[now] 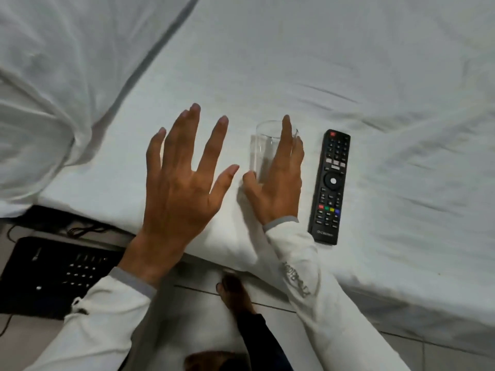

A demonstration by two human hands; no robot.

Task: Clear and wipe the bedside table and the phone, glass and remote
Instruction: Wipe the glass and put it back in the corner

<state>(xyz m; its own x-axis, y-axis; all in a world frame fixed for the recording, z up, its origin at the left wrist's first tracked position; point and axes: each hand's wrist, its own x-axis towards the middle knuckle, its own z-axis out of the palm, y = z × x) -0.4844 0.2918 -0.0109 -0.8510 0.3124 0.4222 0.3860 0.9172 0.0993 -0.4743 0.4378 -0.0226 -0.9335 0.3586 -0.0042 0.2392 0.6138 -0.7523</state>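
Glass (263,151) clear and nearly lost against white bed sheet (375,76), walls only faintly outlined, upright close to near edge of bed. Rim and right side partly covered by right hand (276,180); grip wrapped around glass, thumb on left wall, fingers up right side. Left hand (182,180) just beside it over sheet, fingers spread wide, grip released, touching nothing visible. Remote (330,187) black, lying flat on sheet just right of right hand, lengthwise away from near edge, coloured buttons toward lower end, printed labels too small to read. Phone (51,274) black with keypad, low at left past bed's near edge, blurred and dim, partly hidden by left sleeve (101,317). Cables beside phone hard to make out. Bare foot (235,293) on tiled floor between forearms, partly in shadow.
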